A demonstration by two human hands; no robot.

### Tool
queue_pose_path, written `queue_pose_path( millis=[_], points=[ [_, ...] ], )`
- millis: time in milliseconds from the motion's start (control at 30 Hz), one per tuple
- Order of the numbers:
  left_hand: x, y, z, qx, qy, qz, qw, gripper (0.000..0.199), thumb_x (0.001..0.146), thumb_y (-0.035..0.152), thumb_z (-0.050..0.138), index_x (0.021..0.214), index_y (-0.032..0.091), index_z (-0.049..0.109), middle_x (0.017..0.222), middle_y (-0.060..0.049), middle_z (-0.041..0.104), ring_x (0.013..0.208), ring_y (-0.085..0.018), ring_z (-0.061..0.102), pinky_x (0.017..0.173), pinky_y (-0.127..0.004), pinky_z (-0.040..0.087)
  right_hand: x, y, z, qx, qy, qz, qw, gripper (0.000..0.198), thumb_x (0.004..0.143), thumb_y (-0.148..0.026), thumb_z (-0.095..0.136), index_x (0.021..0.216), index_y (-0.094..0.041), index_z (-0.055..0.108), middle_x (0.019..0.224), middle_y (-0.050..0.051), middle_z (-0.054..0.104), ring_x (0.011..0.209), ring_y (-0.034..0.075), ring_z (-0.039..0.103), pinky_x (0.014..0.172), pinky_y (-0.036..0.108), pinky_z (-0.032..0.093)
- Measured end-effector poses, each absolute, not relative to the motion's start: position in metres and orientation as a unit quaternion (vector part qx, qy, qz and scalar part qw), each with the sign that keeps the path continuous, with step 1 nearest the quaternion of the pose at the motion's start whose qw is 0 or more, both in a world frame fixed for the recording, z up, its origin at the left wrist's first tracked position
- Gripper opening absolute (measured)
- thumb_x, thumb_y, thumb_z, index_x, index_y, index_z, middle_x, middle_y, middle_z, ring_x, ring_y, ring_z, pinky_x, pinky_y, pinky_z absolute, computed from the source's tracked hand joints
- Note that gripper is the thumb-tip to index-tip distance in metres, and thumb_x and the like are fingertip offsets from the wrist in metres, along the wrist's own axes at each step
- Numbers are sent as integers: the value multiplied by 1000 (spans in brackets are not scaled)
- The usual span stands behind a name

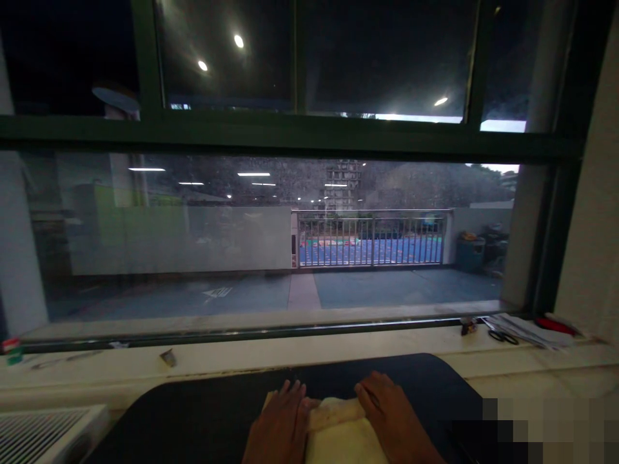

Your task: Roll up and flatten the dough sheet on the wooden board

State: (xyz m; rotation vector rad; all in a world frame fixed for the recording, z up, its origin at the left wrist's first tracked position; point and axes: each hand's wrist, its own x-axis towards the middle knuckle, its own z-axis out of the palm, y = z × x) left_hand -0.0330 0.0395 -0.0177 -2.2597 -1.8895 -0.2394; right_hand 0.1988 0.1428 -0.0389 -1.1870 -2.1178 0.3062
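A pale, cream-coloured sheet (345,444), soft-looking like dough or cloth, lies on a dark board with rounded corners (193,419). Across it runs a beige roller-like bar (336,415), which looks like a rolling pin. My left hand (283,422) rests on the bar's left part, fingers stretched forward, and a light end pokes out beside it. On the right part lies my right hand (391,412), palm down, its fingers extended and slightly bent. The palms hide both ends of the bar in part. The sheet's near edge runs out of view.
Behind the board runs a pale window sill (290,354) under a large window. Scissors (503,336) and papers (527,328) lie on its right. A small scrap (168,357) and a red-and-green container (13,351) are on the left. A white slatted unit (53,428) stands lower left.
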Motion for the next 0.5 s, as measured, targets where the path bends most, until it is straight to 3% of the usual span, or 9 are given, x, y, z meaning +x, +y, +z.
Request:
queue_pose_path(
  millis=[100, 167, 367, 500],
  points=[
    [-26, 38, -15, -754, -644, -103, 77, 45, 101, 33, 32, 134, 18, 59, 140, -8, 54, 132, -27, 47, 110, -46, 42, 208, 142, -51, -433, -819, 153, 344, 45, 96, -51, 40, 116, -25, 71, 132, 9, 63, 128, 29, 51, 109, 46, 39],
    [-22, 35, -13, -757, -640, -118, 58, 47, 102, 36, 29, 136, 20, 56, 141, -5, 53, 133, -25, 46, 111, -44, 41, 219, 137, -59, -416, -819, 186, 350, 49, 95, -53, 40, 126, -25, 66, 140, 8, 57, 135, 28, 44, 113, 47, 35],
    [-25, 18, -14, -765, -622, -168, -16, 43, 101, 39, 32, 138, 33, 53, 142, 5, 53, 135, -19, 46, 113, -41, 38, 238, 103, -65, -399, -802, 200, 397, 48, 94, -59, 42, 117, -28, 71, 127, 8, 67, 128, 29, 53, 112, 50, 36],
    [-31, 6, -29, -748, -624, -225, -1, 40, 100, 44, 35, 134, 38, 57, 140, 8, 56, 132, -17, 50, 112, -37, 40, 232, 81, -55, -442, -793, 168, 383, 43, 97, -55, 41, 111, -28, 71, 118, 7, 70, 114, 27, 60, 113, 49, 32]
  ],
)
